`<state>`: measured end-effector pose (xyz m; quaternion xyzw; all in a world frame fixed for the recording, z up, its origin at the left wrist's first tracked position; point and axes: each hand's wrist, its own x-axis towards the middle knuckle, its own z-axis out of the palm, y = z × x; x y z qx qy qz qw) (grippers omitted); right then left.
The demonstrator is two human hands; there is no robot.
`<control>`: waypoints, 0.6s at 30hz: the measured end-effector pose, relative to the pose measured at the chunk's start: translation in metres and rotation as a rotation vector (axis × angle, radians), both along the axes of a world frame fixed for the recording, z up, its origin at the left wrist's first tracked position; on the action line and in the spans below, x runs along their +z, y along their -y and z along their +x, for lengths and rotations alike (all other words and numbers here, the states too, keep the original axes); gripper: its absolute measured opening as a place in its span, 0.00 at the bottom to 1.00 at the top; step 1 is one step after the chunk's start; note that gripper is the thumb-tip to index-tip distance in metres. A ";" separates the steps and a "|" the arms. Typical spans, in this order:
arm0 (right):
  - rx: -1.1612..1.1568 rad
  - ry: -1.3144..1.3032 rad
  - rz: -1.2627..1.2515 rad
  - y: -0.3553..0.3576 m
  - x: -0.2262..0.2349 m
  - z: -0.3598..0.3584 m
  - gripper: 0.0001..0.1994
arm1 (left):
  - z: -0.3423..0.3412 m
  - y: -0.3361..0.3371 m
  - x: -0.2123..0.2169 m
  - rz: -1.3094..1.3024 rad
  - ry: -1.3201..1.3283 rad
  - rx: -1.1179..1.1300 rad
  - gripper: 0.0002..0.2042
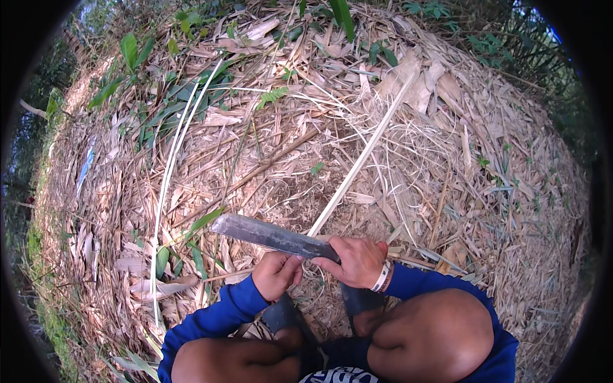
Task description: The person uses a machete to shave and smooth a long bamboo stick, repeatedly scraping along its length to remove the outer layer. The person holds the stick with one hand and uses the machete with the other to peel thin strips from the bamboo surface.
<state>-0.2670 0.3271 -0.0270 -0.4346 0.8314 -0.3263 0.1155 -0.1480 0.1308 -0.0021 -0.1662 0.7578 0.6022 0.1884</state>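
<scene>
My right hand (361, 263) is closed round the handle end of a machete (271, 236). Its broad dark blade points left, almost level, above my feet. From behind the blade a long pale bamboo strip (365, 153) runs away to the upper right. My left hand (276, 274) is closed just under the blade, thumb and fingers pinched in line with the strip's near end. The blade covers the place where the strip meets those fingers.
Long thin pale strips (169, 172) lie on the left. Curly shavings (408, 150) are heaped beyond the bamboo strip. Dry leaf litter (511, 223) covers the ground, with green sprouts (129, 54) at the far left. My dark boots (284, 314) stand below my hands.
</scene>
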 end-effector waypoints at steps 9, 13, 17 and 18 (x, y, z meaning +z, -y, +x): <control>-0.121 0.006 0.032 -0.006 0.011 -0.013 0.24 | -0.006 -0.008 0.020 -0.057 -0.071 0.014 0.15; -0.305 0.134 0.014 -0.021 0.007 -0.052 0.25 | 0.009 -0.004 0.021 -0.045 -0.056 -0.064 0.16; -0.415 0.168 0.052 -0.042 0.001 -0.097 0.28 | 0.027 0.004 0.007 0.013 -0.012 -0.096 0.16; -0.424 0.137 0.044 -0.043 -0.002 -0.107 0.29 | 0.034 0.007 0.004 0.026 0.005 -0.079 0.16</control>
